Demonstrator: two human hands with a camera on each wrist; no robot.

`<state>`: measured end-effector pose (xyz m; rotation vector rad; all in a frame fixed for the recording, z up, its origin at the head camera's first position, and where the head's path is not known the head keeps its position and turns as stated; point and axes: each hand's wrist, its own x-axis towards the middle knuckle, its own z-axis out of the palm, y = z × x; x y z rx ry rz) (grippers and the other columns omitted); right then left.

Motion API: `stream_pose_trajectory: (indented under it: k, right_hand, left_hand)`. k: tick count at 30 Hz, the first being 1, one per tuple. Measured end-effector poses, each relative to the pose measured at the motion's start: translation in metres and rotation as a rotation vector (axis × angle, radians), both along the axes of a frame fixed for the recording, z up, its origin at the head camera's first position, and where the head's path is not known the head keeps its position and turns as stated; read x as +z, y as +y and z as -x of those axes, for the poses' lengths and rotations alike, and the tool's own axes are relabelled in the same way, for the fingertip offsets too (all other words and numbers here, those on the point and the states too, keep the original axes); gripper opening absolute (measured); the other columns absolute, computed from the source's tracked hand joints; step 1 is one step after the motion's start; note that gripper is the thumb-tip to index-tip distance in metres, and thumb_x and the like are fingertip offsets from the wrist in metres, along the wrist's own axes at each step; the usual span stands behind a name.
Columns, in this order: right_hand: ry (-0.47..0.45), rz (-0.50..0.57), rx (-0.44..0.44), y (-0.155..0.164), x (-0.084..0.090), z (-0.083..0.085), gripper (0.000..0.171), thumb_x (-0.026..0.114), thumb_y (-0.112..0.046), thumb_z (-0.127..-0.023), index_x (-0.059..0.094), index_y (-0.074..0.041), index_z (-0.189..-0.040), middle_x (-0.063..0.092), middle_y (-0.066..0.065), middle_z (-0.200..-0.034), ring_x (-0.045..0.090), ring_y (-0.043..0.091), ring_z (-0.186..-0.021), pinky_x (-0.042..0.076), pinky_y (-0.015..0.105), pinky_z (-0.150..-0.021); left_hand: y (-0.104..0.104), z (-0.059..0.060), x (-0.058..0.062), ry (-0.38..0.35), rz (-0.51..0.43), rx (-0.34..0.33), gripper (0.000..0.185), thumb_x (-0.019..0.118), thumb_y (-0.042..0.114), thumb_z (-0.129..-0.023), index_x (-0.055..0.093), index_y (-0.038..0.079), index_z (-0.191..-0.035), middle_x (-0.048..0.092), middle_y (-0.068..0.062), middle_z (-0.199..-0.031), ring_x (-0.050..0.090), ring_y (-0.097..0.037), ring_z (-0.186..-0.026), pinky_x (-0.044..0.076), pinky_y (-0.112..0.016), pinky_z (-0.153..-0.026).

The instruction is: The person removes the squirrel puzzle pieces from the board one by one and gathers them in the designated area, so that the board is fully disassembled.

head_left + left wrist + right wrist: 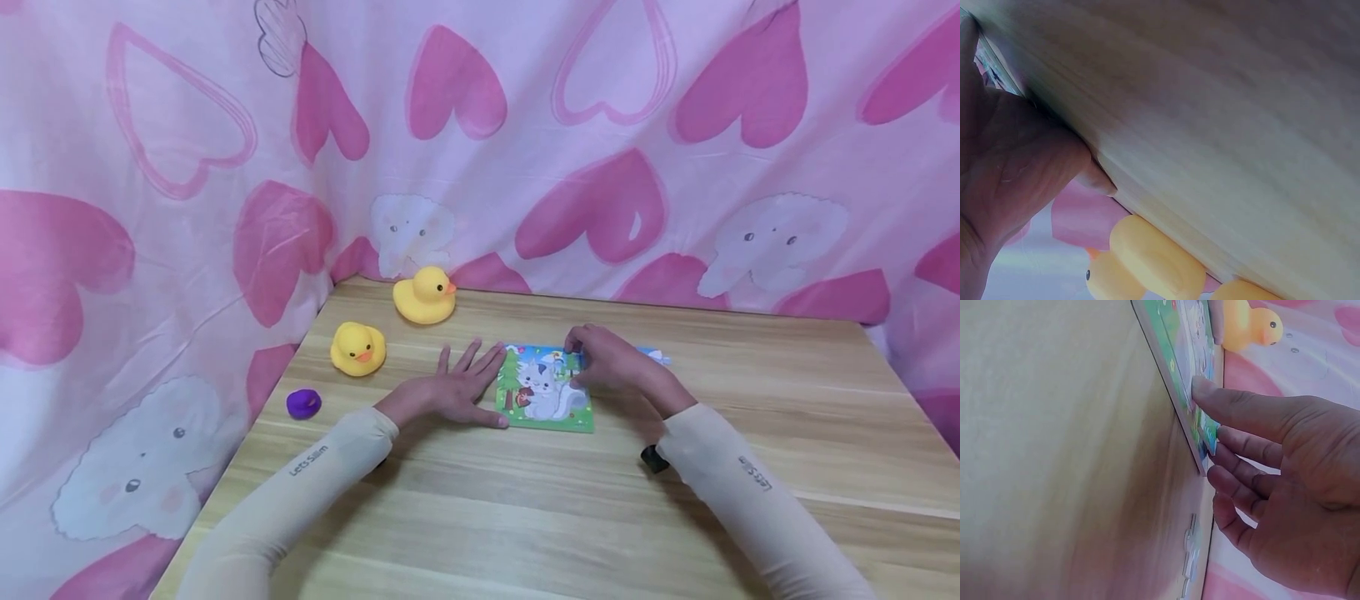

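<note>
A jigsaw puzzle [546, 402] with a grey-and-white squirrel picture lies flat on the table. My left hand [467, 392] is spread wide at its left side, thumb and fingertips right at the board's edge. At the upper right of the puzzle, my right hand [611, 362] pinches a puzzle piece [1210, 435] between thumb and curled fingers. In the right wrist view that piece tilts up from the board near its corner. The left wrist view shows mostly the palm of the left hand [1016, 156] and the tabletop.
Loose puzzle pieces [656, 356] lie right of the board, partly behind the right hand. Two yellow rubber ducks [424, 302] and a small purple duck [303, 404] stand on the table's left side. A pink heart-patterned curtain [480, 167] hangs behind the table [480, 525].
</note>
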<state>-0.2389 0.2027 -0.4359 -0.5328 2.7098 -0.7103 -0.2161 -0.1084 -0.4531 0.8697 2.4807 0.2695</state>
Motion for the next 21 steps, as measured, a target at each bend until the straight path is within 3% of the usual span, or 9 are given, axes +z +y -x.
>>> stream_pose_trajectory:
  k: [7, 21]
  right_hand:
    - [0.011, 0.051, 0.014, 0.0044, -0.0018, 0.0029, 0.052, 0.092, -0.01, -0.081, 0.064, -0.01, -0.125, 0.067, 0.009, -0.122, 0.059, 0.028, -0.112, 0.054, 0.051, -0.107]
    - [0.048, 0.053, 0.079, 0.0027, -0.0012, 0.0073, 0.044, 0.084, 0.001, -0.084, 0.071, -0.009, -0.125, 0.069, 0.007, -0.119, 0.063, 0.026, -0.109, 0.06, 0.046, -0.099]
  left_hand:
    - [-0.0006, 0.0004, 0.0008, -0.01, -0.006, 0.002, 0.121, 0.054, 0.085, -0.09, -0.014, 0.025, -0.17, -0.022, 0.006, -0.179, -0.026, -0.032, -0.164, -0.019, -0.073, -0.124]
    - [-0.0004, 0.0007, 0.0003, -0.014, 0.014, 0.007, 0.121, 0.053, 0.087, -0.089, -0.015, 0.027, -0.169, -0.025, 0.009, -0.177, -0.028, -0.031, -0.164, -0.02, -0.072, -0.124]
